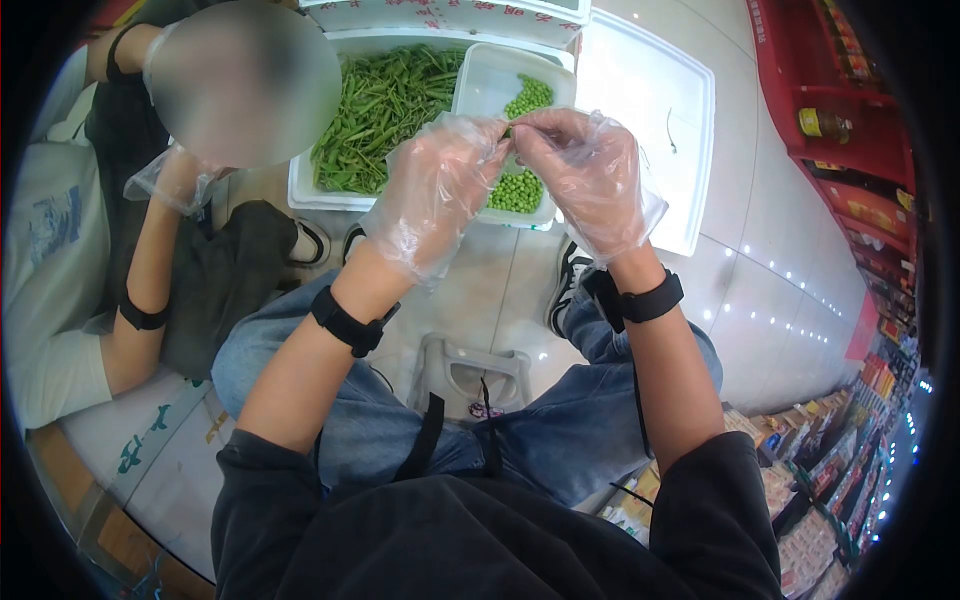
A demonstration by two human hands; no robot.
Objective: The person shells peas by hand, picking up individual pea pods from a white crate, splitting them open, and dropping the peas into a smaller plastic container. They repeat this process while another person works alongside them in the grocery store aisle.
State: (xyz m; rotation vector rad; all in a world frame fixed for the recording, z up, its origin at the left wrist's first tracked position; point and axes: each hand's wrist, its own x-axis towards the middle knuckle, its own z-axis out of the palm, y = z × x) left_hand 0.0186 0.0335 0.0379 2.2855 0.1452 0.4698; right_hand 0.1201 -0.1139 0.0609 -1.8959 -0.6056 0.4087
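Note:
My left hand [437, 185] and my right hand [588, 165] both wear clear plastic gloves. Their fingertips meet in a pinch over a translucent plastic tub, closed on a pea pod [509, 131] that is mostly hidden by the fingers. Shelled green peas [517, 192] lie in the tub [470, 85], some of them visible above and some below my hands. The tub rests on a white foam box [300, 185], partly over its right side. Heaped in that box, left of my hands, are green pea pods [375, 120].
A white foam lid [640, 120] lies on the tiled floor to the right, with a thin green strand [672, 132] on it. At left sits another person with a gloved hand [185, 180]. A grey plastic stool [470, 375] shows between my legs. Stocked shelves [850, 150] line the right.

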